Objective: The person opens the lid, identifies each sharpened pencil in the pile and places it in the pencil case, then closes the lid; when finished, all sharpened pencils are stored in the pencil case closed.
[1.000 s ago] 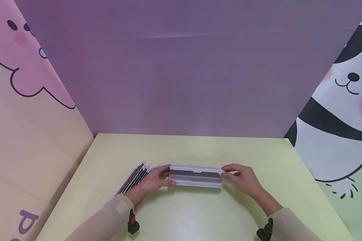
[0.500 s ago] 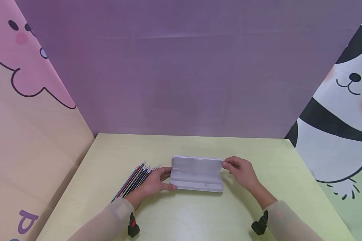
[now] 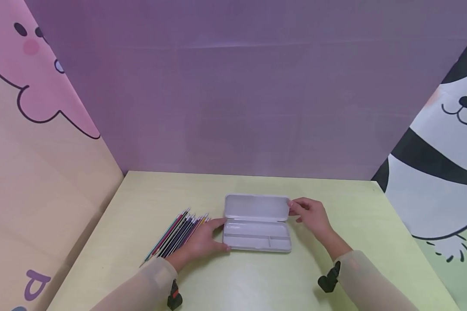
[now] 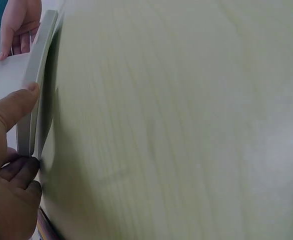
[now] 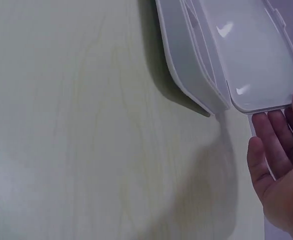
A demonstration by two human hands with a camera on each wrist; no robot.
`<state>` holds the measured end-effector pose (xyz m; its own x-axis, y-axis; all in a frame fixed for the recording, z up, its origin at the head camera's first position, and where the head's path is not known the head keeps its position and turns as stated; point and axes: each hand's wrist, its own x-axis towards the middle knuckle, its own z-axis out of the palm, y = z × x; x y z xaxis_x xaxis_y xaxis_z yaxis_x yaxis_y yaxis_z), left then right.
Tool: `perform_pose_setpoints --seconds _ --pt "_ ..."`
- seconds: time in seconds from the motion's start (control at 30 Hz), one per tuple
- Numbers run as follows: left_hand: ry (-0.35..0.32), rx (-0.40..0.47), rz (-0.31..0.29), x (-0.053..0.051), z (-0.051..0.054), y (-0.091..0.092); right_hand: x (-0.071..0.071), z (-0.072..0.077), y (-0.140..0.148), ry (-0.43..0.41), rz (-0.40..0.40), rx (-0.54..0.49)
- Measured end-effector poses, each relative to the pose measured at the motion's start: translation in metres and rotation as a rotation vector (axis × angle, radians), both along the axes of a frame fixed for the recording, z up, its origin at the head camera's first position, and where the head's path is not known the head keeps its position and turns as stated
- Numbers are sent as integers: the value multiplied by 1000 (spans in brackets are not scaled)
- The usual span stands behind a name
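A white plastic pencil case (image 3: 243, 242) lies with its lid (image 3: 257, 207) swung back in the head view. Its base shows a long compartment and smaller ones, with nothing in them. My left hand (image 3: 204, 242) grips the base's left end, the thumb (image 4: 21, 102) on the front wall and the other fingers round the end. At the lid's right edge, my right hand (image 3: 313, 218) pinches the rim between thumb and fingers (image 5: 274, 137). A bundle of pencils (image 3: 175, 235) lies just left of the case, partly hidden behind my left hand and sleeve.
The pale wooden table (image 3: 264, 280) ends at a purple backdrop (image 3: 233, 108) at the rear. A panel with a pink cartoon (image 3: 43, 86) stands at left, and one with a panda (image 3: 443, 172) at right.
The pencil case's lid has swung up and back from nearly shut to wide open, my right hand moving away with its edge. My left hand has stayed at the base's left end.
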<state>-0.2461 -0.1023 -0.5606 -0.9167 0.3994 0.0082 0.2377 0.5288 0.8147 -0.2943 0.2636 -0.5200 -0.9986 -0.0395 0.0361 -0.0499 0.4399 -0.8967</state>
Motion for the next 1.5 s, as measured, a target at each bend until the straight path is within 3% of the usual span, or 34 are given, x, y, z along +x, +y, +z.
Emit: perform_pose_setpoints --seconds 0.3,0.53,0.67,0.8,0.93,1.2,1.33,1.5 --pt "51 -56 9 2 -4 5 -6 7 -2 -70 -64 -35" --pt "104 -118 -2 7 -3 9 -9 8 -2 -183 -148 -75" --pt "120 -134 -8 6 -3 10 -8 6 0 -178 -136 -89" --pt "128 -174 8 3 -8 9 -5 7 4 -111 -52 -65" --pt "110 -171 16 3 -8 8 6 9 13 -69 34 -3" --pt "90 -137 24 10 2 9 46 9 26 -58 176 79" --pt "84 -134 29 15 8 8 61 2 24 11 220 177" --pt "80 -131 33 15 5 6 69 -9 22 72 200 284"
